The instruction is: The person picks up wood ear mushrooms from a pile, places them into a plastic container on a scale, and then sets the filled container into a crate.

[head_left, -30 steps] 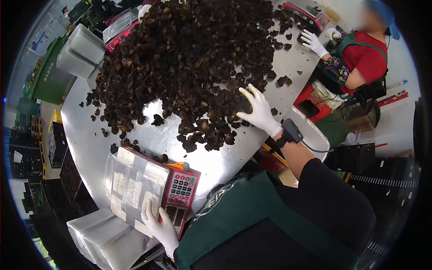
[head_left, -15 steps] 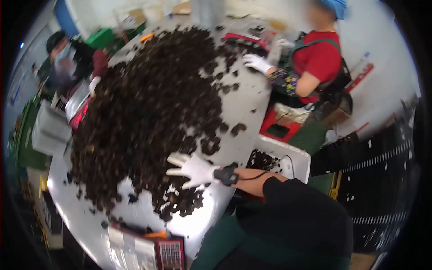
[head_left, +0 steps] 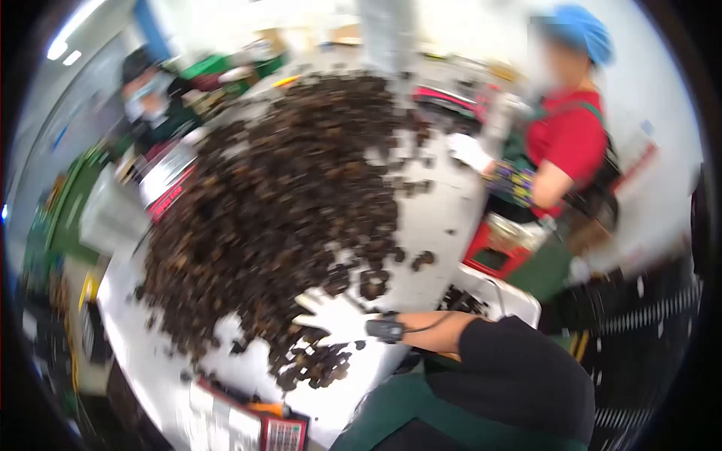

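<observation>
My right hand (head_left: 335,316), in a white glove, lies palm down with its fingers spread over the near edge of a large heap of dark brown pieces (head_left: 271,203) that look like dried mushrooms. Its fingertips overlap the loose pieces there, and no piece shows in its grasp. A black device with a cable (head_left: 385,328) is strapped round the wrist. Below the hand, a small cluster of pieces (head_left: 312,364) is scattered on the shiny metal table (head_left: 432,225). My left hand is out of view.
A weighing scale (head_left: 284,434) with an orange-handled tool (head_left: 269,410) sits at the near edge. A white bin (head_left: 519,297) holding dark pieces stands right of the table. Co-workers stand at right (head_left: 568,143) and far left (head_left: 162,113), each by a red scale.
The view has tilted, so the scene sits lower and further right. My right hand stays spread at about the same spot on the heap.
</observation>
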The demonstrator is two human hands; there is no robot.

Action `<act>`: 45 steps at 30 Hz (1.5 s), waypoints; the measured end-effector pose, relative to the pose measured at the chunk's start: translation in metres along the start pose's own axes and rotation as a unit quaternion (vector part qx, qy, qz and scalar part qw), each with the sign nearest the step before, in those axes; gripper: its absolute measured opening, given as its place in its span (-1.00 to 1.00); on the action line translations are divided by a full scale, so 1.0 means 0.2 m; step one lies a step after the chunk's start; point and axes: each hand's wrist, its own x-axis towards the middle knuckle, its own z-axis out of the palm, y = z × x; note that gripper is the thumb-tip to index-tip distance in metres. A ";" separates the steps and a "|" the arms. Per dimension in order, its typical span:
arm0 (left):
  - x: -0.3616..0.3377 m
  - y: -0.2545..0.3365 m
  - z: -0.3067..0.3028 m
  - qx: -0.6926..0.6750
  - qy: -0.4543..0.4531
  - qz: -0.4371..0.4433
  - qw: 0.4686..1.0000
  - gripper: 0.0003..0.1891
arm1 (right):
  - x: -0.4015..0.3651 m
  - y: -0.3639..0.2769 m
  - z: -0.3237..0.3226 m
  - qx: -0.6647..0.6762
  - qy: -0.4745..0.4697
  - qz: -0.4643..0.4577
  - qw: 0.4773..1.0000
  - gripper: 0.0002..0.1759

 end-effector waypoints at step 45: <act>-0.14 -0.38 0.10 -0.267 0.057 -0.174 0.946 -0.53 | 0.72 -0.88 -0.05 0.803 -0.289 0.074 0.516 -0.49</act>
